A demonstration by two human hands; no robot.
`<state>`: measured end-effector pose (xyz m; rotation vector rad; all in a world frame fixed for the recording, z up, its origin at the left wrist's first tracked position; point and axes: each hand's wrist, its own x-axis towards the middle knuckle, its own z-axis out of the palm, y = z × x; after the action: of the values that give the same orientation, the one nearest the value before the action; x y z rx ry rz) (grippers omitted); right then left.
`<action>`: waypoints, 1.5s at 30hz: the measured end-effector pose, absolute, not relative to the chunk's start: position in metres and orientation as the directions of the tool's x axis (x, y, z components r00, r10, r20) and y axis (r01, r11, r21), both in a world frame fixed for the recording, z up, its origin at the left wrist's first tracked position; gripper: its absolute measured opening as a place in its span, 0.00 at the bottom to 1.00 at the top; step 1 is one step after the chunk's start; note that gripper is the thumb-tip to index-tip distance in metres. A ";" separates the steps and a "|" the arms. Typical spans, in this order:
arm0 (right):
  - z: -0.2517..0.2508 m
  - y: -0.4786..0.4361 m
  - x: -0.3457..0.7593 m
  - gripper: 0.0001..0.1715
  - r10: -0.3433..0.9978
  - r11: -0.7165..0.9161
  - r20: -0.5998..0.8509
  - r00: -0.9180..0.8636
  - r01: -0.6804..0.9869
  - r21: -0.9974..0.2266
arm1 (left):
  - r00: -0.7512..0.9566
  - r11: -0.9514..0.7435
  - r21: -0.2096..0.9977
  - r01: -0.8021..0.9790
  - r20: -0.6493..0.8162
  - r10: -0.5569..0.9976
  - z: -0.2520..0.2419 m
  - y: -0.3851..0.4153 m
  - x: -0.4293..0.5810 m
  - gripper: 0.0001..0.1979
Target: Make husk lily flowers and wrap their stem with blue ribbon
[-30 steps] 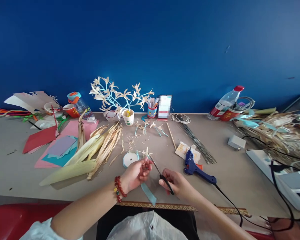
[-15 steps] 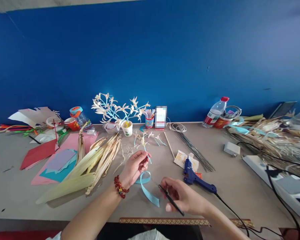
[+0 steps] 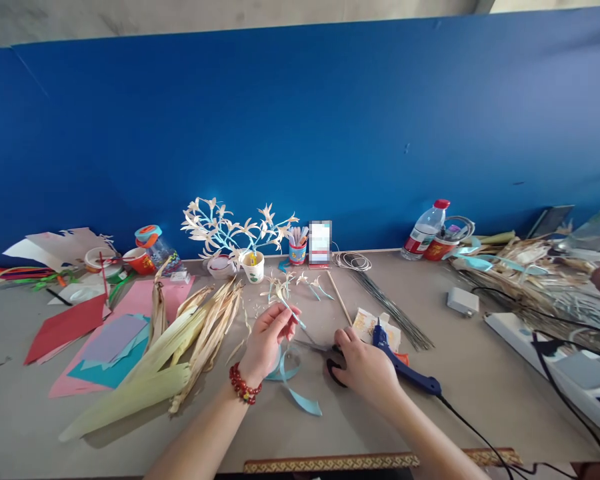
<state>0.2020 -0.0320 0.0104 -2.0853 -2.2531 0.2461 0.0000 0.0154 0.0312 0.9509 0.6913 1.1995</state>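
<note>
My left hand [image 3: 274, 333] pinches the thin light-blue stem [image 3: 296, 318] of a small cream flower [image 3: 281, 288] made of husk-like petals. Beneath that hand a curled light-blue ribbon [image 3: 300, 399] rests on the table. My right hand [image 3: 363, 360] is closed round the black handles of a pair of scissors [image 3: 334, 370], low over the table. Their blades point left toward the ribbon and the stem; whether the scissors touch the table I cannot tell. More small flowers [image 3: 314, 287] lie just beyond my left hand.
A blue glue gun [image 3: 413, 375] with a cord lies right of my right hand. Corn husks [image 3: 145, 360] and coloured paper [image 3: 70, 327] spread at left. Behind stand a potted flower arrangement [image 3: 253, 268], phone [image 3: 321, 241] and bottle [image 3: 424, 230]. Wires [image 3: 397, 317] and a power strip [image 3: 550, 373] lie at right.
My right hand has moved up and forward, turning the scissors so their blades point left. The left hand still holds the flower, its stem tilted more. Another person's hand appears at the right edge.
</note>
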 end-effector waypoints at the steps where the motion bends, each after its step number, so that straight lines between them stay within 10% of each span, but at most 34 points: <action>1: 0.009 -0.030 0.204 0.14 0.992 0.084 -0.073 -0.100 0.977 -0.197 | 0.251 0.071 0.887 -0.456 0.052 0.967 0.030 0.016 -0.001 0.09; 7: 0.018 -0.019 0.213 0.09 0.956 0.139 -0.150 -0.253 0.838 -0.527 | 0.262 -0.052 0.875 -0.482 0.200 0.944 0.025 0.015 -0.004 0.08; 14: 0.050 -0.023 0.171 0.13 0.945 0.304 0.220 -0.243 0.397 -0.866 | 0.217 -0.114 0.870 -0.479 0.244 0.945 0.028 0.012 -0.006 0.07; 28: 0.046 -0.028 0.156 0.11 0.937 0.349 0.327 -0.127 0.408 -0.843 | 0.162 -0.128 0.898 -0.422 0.213 0.963 0.030 0.010 -0.005 0.08; 36: 0.005 -0.059 0.293 0.13 0.948 0.042 0.280 0.152 0.813 -0.581 | 0.347 0.238 0.531 -0.813 0.113 0.931 0.042 0.014 -0.025 0.11; 45: -0.009 -0.069 0.324 0.33 0.989 0.059 0.149 -0.018 0.958 -0.280 | 0.433 0.038 0.991 -0.125 0.020 0.901 0.098 -0.004 -0.093 0.10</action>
<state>0.3238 -0.0693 -0.0091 -1.9620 -2.0410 0.1428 -0.0932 -0.0039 0.0981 1.2866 0.7890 0.9278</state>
